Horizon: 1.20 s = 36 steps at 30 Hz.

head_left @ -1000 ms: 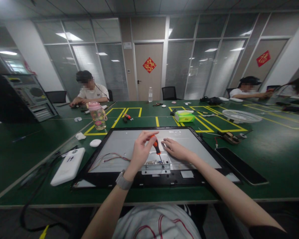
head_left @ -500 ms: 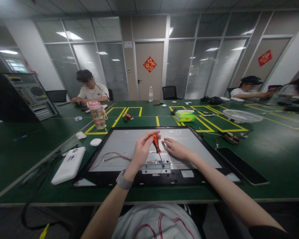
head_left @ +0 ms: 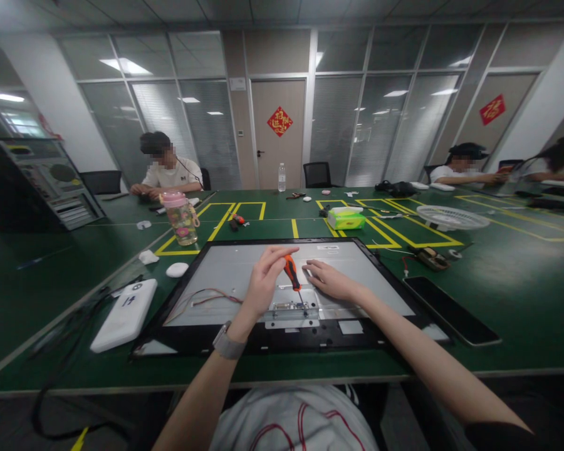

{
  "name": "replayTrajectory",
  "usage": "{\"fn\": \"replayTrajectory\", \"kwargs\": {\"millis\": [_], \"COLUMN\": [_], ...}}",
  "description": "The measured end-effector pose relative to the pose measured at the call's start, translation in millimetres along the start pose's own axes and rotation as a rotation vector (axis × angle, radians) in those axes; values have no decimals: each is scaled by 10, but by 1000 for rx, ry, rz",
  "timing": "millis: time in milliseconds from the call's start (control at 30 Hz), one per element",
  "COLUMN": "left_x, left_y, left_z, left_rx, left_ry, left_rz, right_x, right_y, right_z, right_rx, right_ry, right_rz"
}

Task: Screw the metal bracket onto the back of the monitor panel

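Observation:
An orange and black screwdriver (head_left: 291, 270) stands tilted, its shaft pointing down at a small metal bracket with a circuit board (head_left: 286, 307). My left hand (head_left: 264, 282) has the handle between thumb and fingers, the fingers fairly straight over its top. To the right, my right hand (head_left: 331, 279) lies with fingers spread on the grey back of a flat display panel (head_left: 371, 275) and holds nothing. The panel has a black frame and rests on the green table. Thin coloured wires (head_left: 211, 293) run across it, left of my left hand.
A white power bank (head_left: 125, 316) and a white round case (head_left: 177, 270) lie left of the panel; a black phone (head_left: 451, 310) lies right. Beyond are a pink-lidded bottle (head_left: 181, 219), a green tissue pack (head_left: 346, 218) and a white round grille (head_left: 452, 217). Several people sit across the table.
My left hand's fingers have straightened and opened somewhat around the screwdriver handle. My right hand stays on the panel. The whole view has shifted slightly.

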<state>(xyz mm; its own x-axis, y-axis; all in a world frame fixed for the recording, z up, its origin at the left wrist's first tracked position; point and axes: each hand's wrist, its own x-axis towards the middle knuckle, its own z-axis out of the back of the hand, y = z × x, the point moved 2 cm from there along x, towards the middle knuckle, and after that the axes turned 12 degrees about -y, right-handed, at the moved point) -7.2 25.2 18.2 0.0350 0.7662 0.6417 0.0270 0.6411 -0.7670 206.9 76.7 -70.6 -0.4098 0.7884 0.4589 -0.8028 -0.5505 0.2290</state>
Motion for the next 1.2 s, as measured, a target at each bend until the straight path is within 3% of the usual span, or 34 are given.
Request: {"fn": "replayTrajectory", "kwargs": {"millis": [133,367,533,700,900,1033,1200], "left_x": [-11,-7,-3,3,-4,-3,19], "left_y": [17,10,19,53,46,46,27], "left_z": [-17,-30,-21,-13,-33,-15,18], "left_rx": [-56,-3,-93,-23,-80,44,4], "left_ry": [27,-42,26,-24,26,-51,12], "left_rz": [32,14,49,39,72,27,-21], "right_x": [-3,1,-3,-3,-2,-1,-4], "right_y": [-6,7,22,37,17,14,17], "right_z": [-14,-32,-32,-36,-52,-50,-35], "right_rx": [-1,-3,-22,-38,-36,-27,-26], "right_ry": [-10,-18,-25,-25,-27,-30,-27], "right_rz": [-3,5,-2,-1,0,8,10]}}
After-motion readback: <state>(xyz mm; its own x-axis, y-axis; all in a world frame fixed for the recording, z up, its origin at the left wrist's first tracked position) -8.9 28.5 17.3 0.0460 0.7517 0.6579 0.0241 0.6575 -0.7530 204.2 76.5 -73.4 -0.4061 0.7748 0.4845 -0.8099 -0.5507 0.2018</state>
